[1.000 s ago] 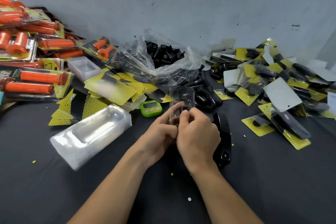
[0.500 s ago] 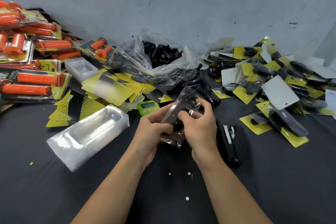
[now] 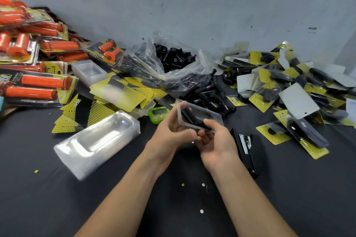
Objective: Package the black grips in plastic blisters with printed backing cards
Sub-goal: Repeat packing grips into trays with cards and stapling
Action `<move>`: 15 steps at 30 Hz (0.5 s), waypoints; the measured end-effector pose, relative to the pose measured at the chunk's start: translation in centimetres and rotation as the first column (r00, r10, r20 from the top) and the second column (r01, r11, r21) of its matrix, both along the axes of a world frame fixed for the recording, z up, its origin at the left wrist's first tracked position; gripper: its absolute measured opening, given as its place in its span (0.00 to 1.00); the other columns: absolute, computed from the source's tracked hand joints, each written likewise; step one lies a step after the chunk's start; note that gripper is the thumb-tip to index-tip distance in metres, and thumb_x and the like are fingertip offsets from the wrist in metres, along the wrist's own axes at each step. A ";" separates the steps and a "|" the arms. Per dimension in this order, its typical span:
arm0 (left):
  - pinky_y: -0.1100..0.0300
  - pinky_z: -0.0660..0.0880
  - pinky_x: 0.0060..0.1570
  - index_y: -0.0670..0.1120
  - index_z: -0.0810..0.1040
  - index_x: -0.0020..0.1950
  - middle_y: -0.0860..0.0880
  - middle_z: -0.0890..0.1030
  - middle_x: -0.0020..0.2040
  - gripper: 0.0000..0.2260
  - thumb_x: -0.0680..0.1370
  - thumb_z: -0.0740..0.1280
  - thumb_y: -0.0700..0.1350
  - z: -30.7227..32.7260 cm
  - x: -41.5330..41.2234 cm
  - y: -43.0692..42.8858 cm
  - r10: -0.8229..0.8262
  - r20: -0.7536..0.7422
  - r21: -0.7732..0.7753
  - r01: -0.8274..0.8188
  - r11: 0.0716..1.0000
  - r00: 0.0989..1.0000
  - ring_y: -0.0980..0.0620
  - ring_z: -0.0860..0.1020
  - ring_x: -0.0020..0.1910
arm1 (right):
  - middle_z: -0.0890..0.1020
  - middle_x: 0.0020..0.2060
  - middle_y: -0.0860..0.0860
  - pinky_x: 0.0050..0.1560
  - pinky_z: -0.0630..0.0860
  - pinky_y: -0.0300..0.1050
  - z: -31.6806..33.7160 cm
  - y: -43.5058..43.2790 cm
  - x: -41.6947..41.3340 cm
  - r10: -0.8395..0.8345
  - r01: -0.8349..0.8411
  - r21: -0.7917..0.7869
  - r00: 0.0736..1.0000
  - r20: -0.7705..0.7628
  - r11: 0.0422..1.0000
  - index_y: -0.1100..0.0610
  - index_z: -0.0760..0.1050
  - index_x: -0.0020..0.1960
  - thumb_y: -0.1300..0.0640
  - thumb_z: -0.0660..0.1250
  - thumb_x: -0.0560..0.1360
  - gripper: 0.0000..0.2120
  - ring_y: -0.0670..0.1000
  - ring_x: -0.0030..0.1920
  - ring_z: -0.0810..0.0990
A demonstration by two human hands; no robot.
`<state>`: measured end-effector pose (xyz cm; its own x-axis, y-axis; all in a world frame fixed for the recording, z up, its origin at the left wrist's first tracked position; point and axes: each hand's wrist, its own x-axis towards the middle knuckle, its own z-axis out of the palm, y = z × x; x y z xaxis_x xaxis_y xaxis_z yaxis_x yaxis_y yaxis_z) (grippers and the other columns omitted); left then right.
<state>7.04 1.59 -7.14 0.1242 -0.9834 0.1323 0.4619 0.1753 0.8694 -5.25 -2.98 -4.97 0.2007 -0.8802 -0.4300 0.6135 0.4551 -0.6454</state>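
Both the left hand (image 3: 170, 133) and the right hand (image 3: 218, 143) hold 1 clear blister (image 3: 202, 114), lifted and tilted above the middle of the dark worktop (image 3: 57, 202). The left hand pinches the blister's left edge with curled fingers. The right hand grips its near edge, thumb on top and fingers curled beneath. 1 black grip (image 3: 189, 119) lies inside the blister's pocket, slanting from upper left to lower right. Just left of the hands sits a stack of empty blisters (image 3: 96, 142), and behind it a spread of yellow-and-black backing cards (image 3: 123, 92). A green timer (image 3: 159, 114) stands just beyond the left hand. A black stapler (image 3: 243, 149) lies on the worktop just right of the right hand. Farther back, a crumpled plastic bag (image 3: 173, 63) holds many black grips, with loose grips (image 3: 210, 96) spilled in front of it. Finished packs (image 3: 289, 86) are heaped at the right, and orange grip packs (image 3: 38, 86) are piled at the left.
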 end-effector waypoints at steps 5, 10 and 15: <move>0.51 0.79 0.52 0.43 0.78 0.67 0.40 0.81 0.64 0.29 0.65 0.74 0.32 -0.2 0.1 -0.3 0.131 0.055 -0.007 -0.131 0.991 0.990 0.42 0.81 0.58 | 0.82 0.29 0.53 0.26 0.76 0.38 -0.1 0.9 0.6 0.152 -0.155 -0.044 0.986 -0.063 0.987 0.61 0.80 0.47 0.62 0.72 0.78 0.02 0.47 0.25 0.79; 0.46 0.76 0.54 0.37 0.75 0.65 0.33 0.80 0.58 0.21 0.72 0.72 0.35 0.0 0.3 -0.2 0.097 -0.064 0.025 -0.096 0.995 0.993 0.37 0.80 0.55 | 0.84 0.38 0.55 0.31 0.77 0.40 -0.2 1.1 0.9 0.113 -0.138 -0.135 0.977 -0.179 0.981 0.57 0.82 0.53 0.49 0.71 0.79 0.11 0.49 0.32 0.79; 0.52 0.73 0.61 0.50 0.79 0.59 0.48 0.84 0.58 0.12 0.77 0.68 0.47 0.5 1.0 -0.3 -0.020 -0.253 0.105 0.048 0.993 0.967 0.51 0.82 0.52 | 0.85 0.49 0.55 0.41 0.76 0.43 -0.3 -0.6 -0.7 -0.169 0.129 -0.193 0.964 -0.205 0.973 0.57 0.80 0.56 0.46 0.66 0.82 0.15 0.50 0.43 0.81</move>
